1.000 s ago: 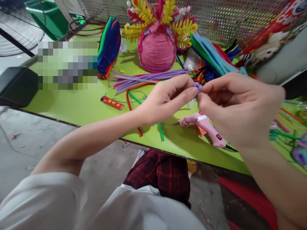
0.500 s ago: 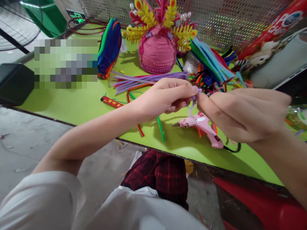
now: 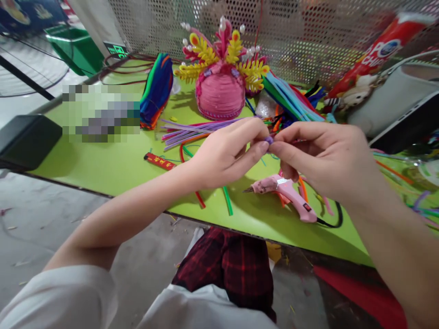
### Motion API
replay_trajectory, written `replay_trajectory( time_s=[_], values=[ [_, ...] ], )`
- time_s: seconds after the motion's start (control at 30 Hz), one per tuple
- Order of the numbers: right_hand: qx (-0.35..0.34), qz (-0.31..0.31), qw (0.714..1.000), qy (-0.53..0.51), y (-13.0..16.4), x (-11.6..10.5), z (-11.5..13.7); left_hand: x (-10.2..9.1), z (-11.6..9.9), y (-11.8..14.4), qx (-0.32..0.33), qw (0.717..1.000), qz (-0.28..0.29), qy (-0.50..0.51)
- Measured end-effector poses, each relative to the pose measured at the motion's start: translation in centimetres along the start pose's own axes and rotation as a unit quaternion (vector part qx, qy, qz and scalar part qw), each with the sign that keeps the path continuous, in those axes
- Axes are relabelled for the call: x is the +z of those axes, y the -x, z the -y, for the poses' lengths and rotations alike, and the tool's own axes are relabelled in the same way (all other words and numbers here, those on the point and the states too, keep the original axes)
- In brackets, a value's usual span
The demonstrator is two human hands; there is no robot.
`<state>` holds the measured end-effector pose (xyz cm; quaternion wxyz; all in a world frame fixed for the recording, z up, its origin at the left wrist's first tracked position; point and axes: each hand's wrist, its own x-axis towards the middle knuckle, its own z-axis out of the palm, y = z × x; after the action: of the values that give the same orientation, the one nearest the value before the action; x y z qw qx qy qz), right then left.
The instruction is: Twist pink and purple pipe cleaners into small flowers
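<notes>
Fingers (image 3: 295,132) of left hand (image 3: 229,153) and right hand (image 3: 329,155) pinch a purple piece (image 3: 269,140), probably light, soft, bendable, best held at its edges.

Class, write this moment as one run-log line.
left hand: pinching small purple piece | right hand: pinching same piece | pink glue gun: lying on green table

Small purple piece (image 3: 269,141), bunched into a lump, partly hidden, pinched between left hand (image 3: 230,153) and right hand (image 3: 327,157)
</notes>
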<state>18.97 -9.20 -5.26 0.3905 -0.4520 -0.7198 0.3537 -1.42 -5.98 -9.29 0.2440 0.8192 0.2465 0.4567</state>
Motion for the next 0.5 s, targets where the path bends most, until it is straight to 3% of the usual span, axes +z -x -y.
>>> replay_trajectory(
  time_s=[0.17,0.33,0.4,0.5],
  values=[
    [0.06,-0.015,0.995,-0.075,0.1,0.8,-0.4,0.0,-0.5,0.0,-0.063,0.993,-0.004,0.103],
    [0.047,-0.063,0.993,-0.089,0.7,1.8,-0.4,0.4,-1.2,0.0,-0.117,0.977,-0.055,0.172],
    [0.027,-0.114,0.988,-0.104,1.0,2.5,-0.3,0.8,-1.5,-0.1,-0.174,0.944,-0.085,0.267],
    [0.017,-0.176,0.974,-0.14,1.4,3.8,-0.1,1.7,-1.9,-0.1,-0.236,0.872,-0.105,0.417]
  ],
)
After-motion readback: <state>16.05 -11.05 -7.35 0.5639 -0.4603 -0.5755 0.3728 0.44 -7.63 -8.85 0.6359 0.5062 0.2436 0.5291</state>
